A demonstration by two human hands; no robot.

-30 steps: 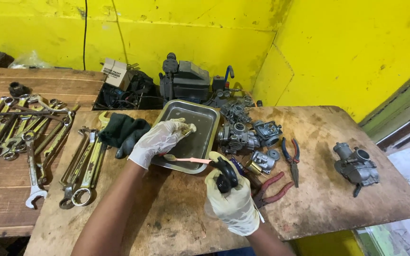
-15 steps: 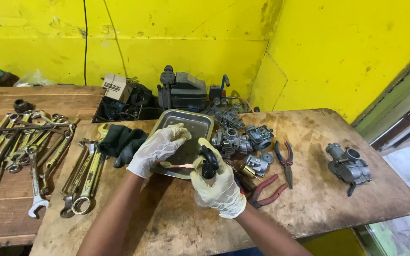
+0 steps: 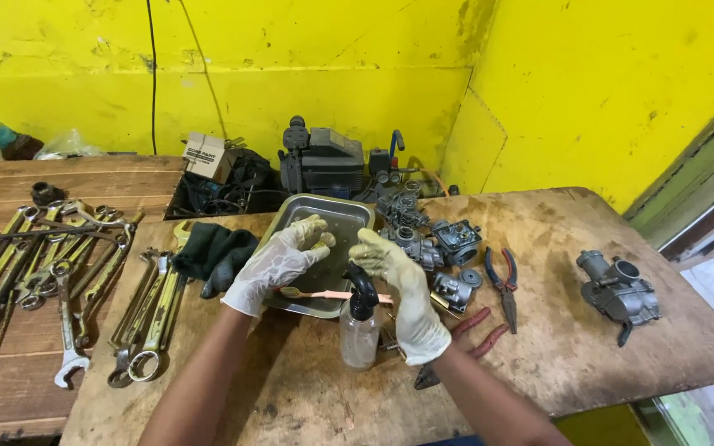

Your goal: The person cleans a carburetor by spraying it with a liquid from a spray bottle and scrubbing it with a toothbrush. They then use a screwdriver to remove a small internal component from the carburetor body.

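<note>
Gloved hands have regrouped over the shallow rectangular steel tray (image 3: 349, 211) on the scuffed wooden worktop (image 3: 539, 347). A second ago the right hand (image 3: 406, 285) gripped the small clear spray bottle with a black trigger head (image 3: 359, 326); now the bottle stands upright on the worktop just before the tray, and that hand's released fingers reach up toward the left hand (image 3: 278, 260). The left fingers are clenched on a small part, probably brass, though too small to tell. A pink-handled toothbrush (image 3: 332, 294) lies across the tray's near rim.
</note>
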